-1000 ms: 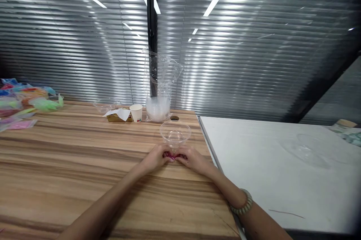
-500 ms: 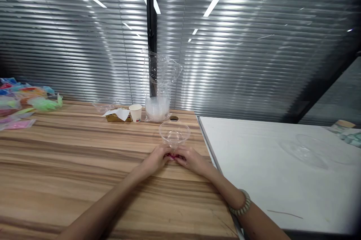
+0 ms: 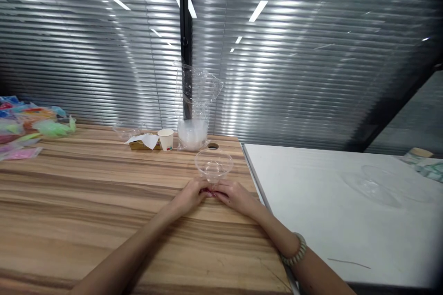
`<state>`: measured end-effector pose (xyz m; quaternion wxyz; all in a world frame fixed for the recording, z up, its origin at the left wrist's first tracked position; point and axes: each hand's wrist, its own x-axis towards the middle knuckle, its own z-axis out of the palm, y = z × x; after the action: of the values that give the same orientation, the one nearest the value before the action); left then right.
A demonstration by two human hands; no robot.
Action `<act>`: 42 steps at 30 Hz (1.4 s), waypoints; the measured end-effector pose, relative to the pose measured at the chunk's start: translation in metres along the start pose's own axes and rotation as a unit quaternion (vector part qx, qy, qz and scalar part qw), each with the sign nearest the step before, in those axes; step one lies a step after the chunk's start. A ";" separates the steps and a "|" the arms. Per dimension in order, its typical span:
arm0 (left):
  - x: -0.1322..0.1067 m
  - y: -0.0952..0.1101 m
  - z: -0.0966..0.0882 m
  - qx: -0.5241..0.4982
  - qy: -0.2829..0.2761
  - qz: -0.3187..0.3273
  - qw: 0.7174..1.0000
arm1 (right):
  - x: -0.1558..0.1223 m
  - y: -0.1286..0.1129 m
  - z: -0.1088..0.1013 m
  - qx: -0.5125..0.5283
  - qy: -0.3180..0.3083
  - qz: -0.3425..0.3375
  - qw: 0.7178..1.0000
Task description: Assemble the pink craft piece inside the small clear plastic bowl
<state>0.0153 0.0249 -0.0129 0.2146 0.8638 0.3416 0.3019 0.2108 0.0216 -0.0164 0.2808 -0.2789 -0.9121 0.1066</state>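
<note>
My left hand (image 3: 191, 193) and my right hand (image 3: 232, 194) meet fingertip to fingertip on the wooden table (image 3: 86, 202). Both are closed in a pinch on a small pink thing (image 3: 209, 191) that lies between them on the wood; most of it is hidden by the fingers. A clear plastic bowl (image 3: 213, 165) stands just behind the fingertips, touching or nearly touching them. On my right wrist there is a beaded bracelet (image 3: 295, 250).
Behind the bowl stand a plastic bag with stacked clear bowls (image 3: 194, 115), a paper cup (image 3: 166, 139), a small box with tissue (image 3: 143, 142) and another clear bowl (image 3: 128, 129). Coloured packets (image 3: 27, 124) lie far left. A white table (image 3: 346, 207) adjoins on the right, with clear lids (image 3: 380, 184).
</note>
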 end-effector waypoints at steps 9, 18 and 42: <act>-0.005 0.000 0.003 0.044 -0.003 0.038 0.998 | -0.003 -0.002 -0.004 -0.127 0.186 -0.096 0.969; -0.005 -0.001 0.008 0.170 -0.006 0.105 0.980 | 0.001 0.020 -0.011 -0.140 0.364 0.014 0.921; -0.004 -0.008 0.011 0.186 0.016 0.125 0.975 | 0.004 0.037 0.000 -0.065 0.301 0.079 0.948</act>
<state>0.0167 0.0257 -0.0276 0.0056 0.9193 0.2849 0.2714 0.2247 0.0546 -0.0270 0.5142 -0.3866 -0.7653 -0.0206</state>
